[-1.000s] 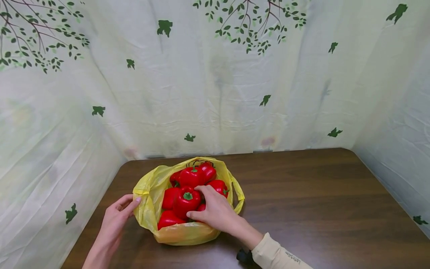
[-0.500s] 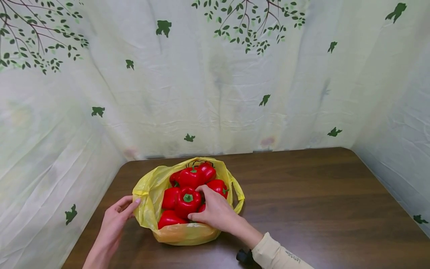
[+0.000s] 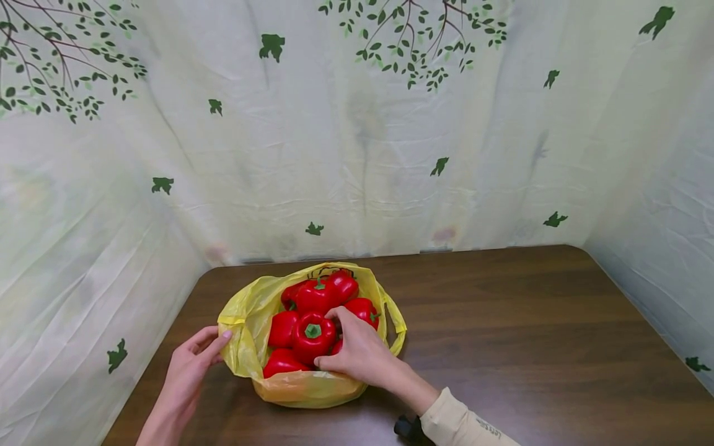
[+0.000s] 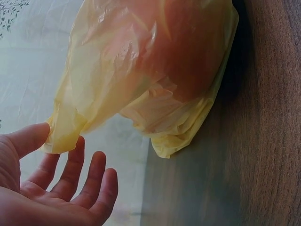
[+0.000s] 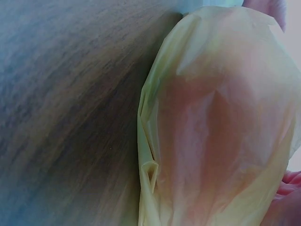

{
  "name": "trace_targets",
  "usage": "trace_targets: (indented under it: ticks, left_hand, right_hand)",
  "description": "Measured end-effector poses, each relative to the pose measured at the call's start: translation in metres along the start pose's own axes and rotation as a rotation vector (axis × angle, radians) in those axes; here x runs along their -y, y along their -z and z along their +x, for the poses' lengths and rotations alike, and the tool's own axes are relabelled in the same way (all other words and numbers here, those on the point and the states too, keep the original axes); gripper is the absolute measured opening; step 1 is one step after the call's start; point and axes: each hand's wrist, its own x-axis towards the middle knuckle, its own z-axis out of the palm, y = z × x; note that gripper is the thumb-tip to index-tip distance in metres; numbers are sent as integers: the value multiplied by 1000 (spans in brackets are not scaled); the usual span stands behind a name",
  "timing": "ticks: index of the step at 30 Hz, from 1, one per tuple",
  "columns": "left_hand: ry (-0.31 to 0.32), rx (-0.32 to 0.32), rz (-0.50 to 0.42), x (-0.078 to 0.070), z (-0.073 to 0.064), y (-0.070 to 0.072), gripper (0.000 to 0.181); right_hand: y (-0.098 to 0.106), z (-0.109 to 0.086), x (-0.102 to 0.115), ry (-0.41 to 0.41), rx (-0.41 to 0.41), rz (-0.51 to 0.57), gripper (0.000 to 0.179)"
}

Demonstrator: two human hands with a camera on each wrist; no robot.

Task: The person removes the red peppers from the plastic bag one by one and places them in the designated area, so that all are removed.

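A yellow plastic bag stands open-mouthed on the table, filled with several glossy red bell peppers. At its left rim my left hand pinches the bag's edge between thumb and fingers; the left wrist view shows the thumb pressing the yellow film while the other fingers are spread loosely. My right hand reaches in over the bag's front right side. Its thumb and fingers are around one bell pepper with its green stem facing up. In the right wrist view, the bag wall hides most of this grip.
The brown wooden table stretches away to the right of the bag. A pale cloth with leaf prints hangs behind and at both sides. A bag handle loop sticks out at the right. Something black shows beneath my right wrist.
The gripped bell pepper has shifted slightly to the right and downward, toward my right palm. My left hand has drawn the bag's edge a touch to the left.
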Motion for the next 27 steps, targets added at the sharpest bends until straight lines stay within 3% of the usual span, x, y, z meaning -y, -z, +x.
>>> trace_targets:
  ticks: [12, 19, 27]
  left_hand:
    - [6, 2, -24, 0, -2, 0, 26]
    - [8, 4, -30, -1, -2, -1, 28]
    - [35, 6, -16, -5, -1, -1, 25]
  right_hand:
    - [6, -5, -2, 30, -19, 102, 58]
    - [10, -9, -2, 4, -22, 165, 60]
    - [19, -14, -3, 8, 10, 273, 61]
